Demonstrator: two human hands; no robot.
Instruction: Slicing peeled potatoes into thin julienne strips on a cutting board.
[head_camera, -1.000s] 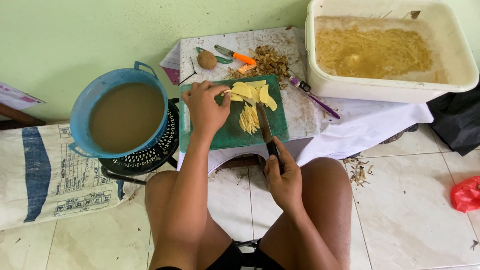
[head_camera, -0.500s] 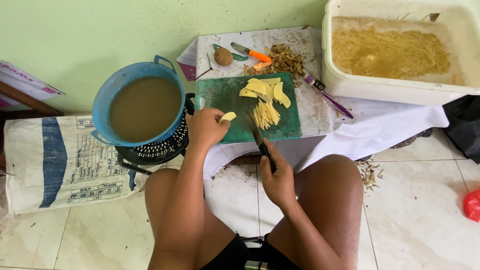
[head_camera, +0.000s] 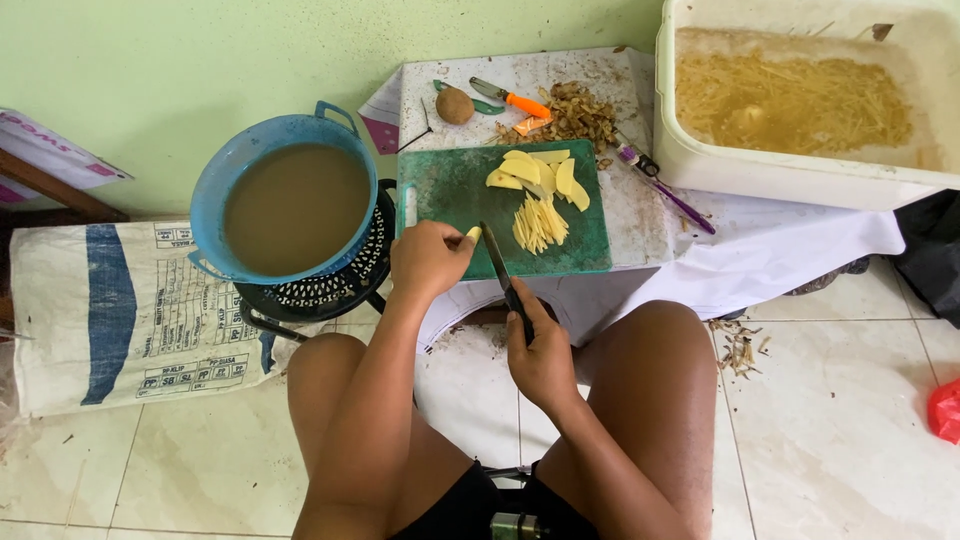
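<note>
My left hand (head_camera: 428, 260) pinches a small yellow potato piece (head_camera: 473, 234) at the near edge of a green cutting board (head_camera: 450, 195). My right hand (head_camera: 540, 355) grips the dark handle of a knife (head_camera: 498, 262), its blade angled up over the board's near edge, next to the piece. On the board lie pale yellow potato slices (head_camera: 540, 172) and a pile of thin cut sticks (head_camera: 538, 224).
A blue pot of brown liquid (head_camera: 290, 205) sits in a black basket to the left. A white tub (head_camera: 800, 100) with shredded sticks in water stands at the right. Peelings (head_camera: 575, 115), an orange-handled peeler (head_camera: 512, 98), a brown potato (head_camera: 455, 105) lie behind the board. A printed sack (head_camera: 120, 310) lies left.
My left hand left the slices and drew back to the board's near edge with a small piece. The knife hand stayed close to my body, with the blade coming up beside the piece.
</note>
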